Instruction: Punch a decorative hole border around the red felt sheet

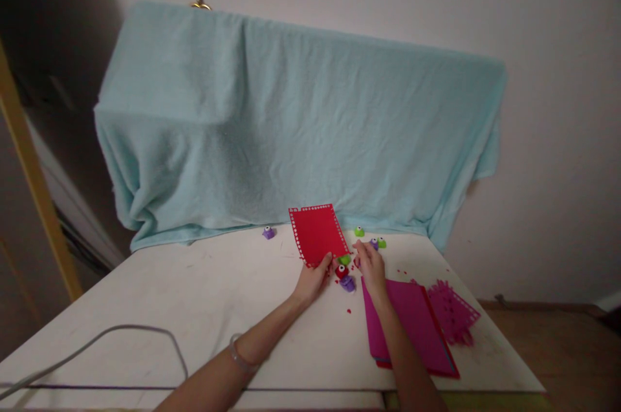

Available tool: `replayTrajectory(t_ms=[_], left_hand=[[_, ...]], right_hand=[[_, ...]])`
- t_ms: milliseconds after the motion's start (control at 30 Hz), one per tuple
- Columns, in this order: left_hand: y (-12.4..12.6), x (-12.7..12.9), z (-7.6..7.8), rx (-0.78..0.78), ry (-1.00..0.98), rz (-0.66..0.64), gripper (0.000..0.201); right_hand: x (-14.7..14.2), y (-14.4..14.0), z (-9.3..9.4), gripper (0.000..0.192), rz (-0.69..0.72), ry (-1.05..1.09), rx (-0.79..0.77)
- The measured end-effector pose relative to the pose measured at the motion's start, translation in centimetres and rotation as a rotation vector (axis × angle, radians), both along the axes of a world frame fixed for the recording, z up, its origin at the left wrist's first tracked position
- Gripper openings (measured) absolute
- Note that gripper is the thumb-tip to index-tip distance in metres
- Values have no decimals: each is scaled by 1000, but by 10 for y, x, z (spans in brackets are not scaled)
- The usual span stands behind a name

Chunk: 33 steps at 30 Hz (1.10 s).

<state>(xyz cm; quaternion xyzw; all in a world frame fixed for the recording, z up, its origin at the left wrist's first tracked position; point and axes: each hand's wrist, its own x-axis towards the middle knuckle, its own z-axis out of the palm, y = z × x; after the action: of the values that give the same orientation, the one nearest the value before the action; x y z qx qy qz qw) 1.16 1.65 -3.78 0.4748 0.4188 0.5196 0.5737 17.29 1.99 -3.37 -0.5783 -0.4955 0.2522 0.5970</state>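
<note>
My left hand (314, 279) grips a red paper sheet (317, 234) by its lower edge, thumb on top, and holds it raised over the table. Small punched holes run along the sheet's edges. Just right of the sheet is my right hand (371, 266), its fingers curled together; what they hold, if anything, is hidden. Between the hands lie a small red craft punch (342, 271) with an eye, a purple one (347, 283) and a green one (344, 259), close together. Beyond my right hand sit another purple punch (373, 243) and green ones (359, 231).
A stack of magenta paper (405, 321) lies under my right forearm, with punched magenta sheets (453, 312) beside it. A purple punch (268, 232) stands at the back. Red paper bits (348, 311) dot the white table (218, 295). A grey cable (130, 327) crosses the front left. Behind hangs a light-blue cloth (310, 121).
</note>
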Motion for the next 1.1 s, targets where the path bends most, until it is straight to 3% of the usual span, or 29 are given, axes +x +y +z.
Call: replayTrajectory(t_ms=[200,300,533,833,1100], left_hand=[[-3,-1,5,-1,82,-33,46],[-1,-1,3,14,82,-2,44],[3,-2,-4,45,89,55,39],[2,-3,-2,86,99,102,28],[0,-5,0,60,110,66,28]], right_hand=[[-9,-4,-4,35,-40,-429,-17],[-9,-3,-5,32,-31,-523,-35],[-6,-1,-8,29,-4,-558,-32],[-6,2,-13,21,-9,-541,-22],[-5,3,-14,19,-14,-533,-30]])
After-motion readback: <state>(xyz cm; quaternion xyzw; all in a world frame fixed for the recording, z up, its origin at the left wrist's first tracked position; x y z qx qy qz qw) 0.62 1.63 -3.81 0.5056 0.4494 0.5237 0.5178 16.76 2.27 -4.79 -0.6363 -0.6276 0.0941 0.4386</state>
